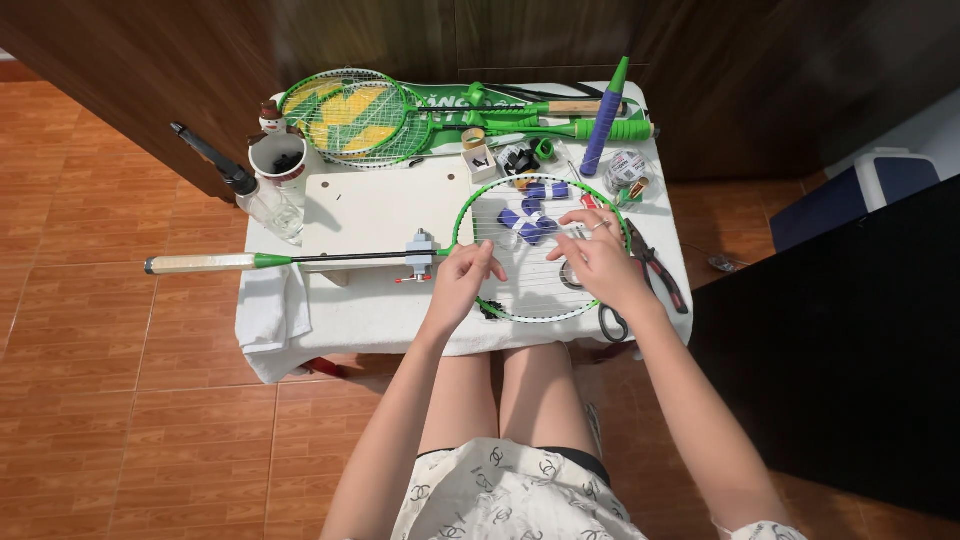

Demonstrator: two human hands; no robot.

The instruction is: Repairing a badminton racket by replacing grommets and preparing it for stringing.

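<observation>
Racket [400, 258] lies across the white worktop [380, 215], handle left. Left hand [462, 280] fingers pinch the frame's near-left rim; right hand [600, 262] fingers pinch a string. Several strings laid; most of the head unstrung.

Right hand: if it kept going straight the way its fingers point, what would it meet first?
The right hand points up-left across the racket head; it would likely meet the blue clips on the strings first, though depth is uncertain.
</observation>
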